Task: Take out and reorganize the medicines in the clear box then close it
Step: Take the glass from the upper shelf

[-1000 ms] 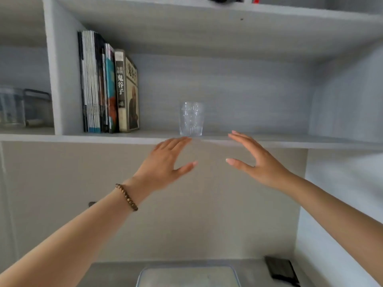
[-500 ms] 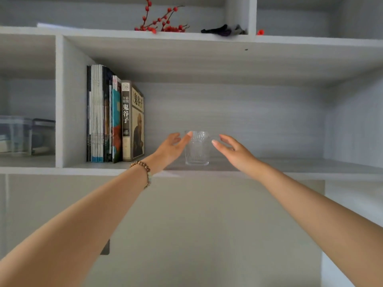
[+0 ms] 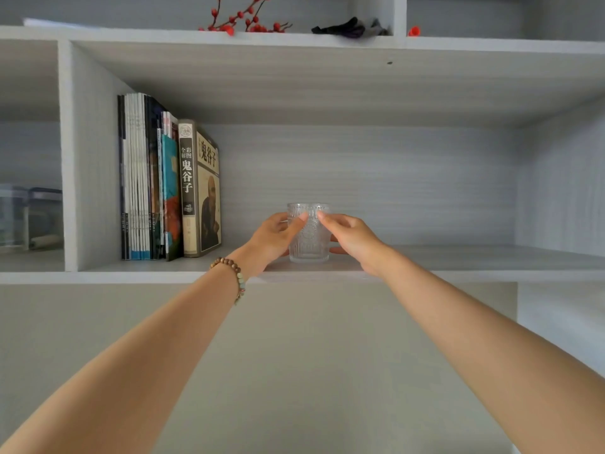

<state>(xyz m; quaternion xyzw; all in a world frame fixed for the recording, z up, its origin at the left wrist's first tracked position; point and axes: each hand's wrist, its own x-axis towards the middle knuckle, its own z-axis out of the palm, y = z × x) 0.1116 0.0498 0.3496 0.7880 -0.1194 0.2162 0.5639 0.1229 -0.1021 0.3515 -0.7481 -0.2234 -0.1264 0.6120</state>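
Observation:
A clear patterned glass cup (image 3: 308, 244) stands upright on the grey shelf board (image 3: 458, 260). My left hand (image 3: 273, 237) wraps its left side, thumb laid across the front. My right hand (image 3: 352, 239) curls round its right side, thumb tip touching the glass near the rim. Both hands hold the cup, whose base rests on the shelf. The clear medicine box is out of view.
A row of books (image 3: 167, 191) stands at the left of the same compartment. Clear containers (image 3: 29, 217) sit in the compartment further left. On the shelf above lie a red berry sprig (image 3: 242, 18) and a dark object (image 3: 343, 27). Right of the cup the shelf is bare.
The view has tilted upward and the table box has dropped out of sight. Both hands rose from below the shelf edge, closed in from either side and now grip the glass cup.

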